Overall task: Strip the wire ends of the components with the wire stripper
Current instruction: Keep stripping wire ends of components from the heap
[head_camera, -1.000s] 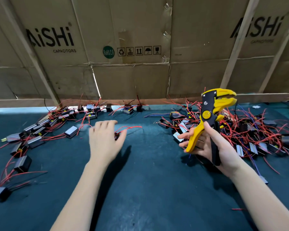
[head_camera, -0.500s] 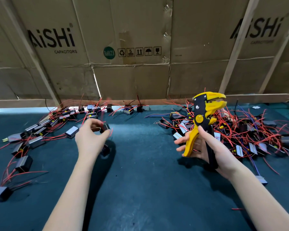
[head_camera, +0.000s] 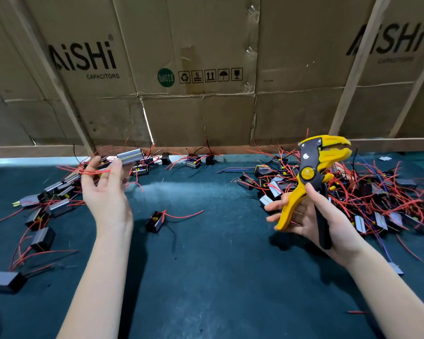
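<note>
Teal felt covers the tabletop (head_camera: 218,277), bare across the lower middle of the frame apart from one lone component (head_camera: 156,220) with a red lead near the centre. Heaps of red-wired components crowd the right (head_camera: 377,199) and the left edge (head_camera: 49,199), and cardboard sheets (head_camera: 206,113) wall off the back. The left hand (head_camera: 103,192), raised at centre left, pinches a grey component (head_camera: 130,156) in its grip, while the right hand (head_camera: 321,216) grasps the yellow wire stripper (head_camera: 311,177) upright, its beak gaping.
</note>
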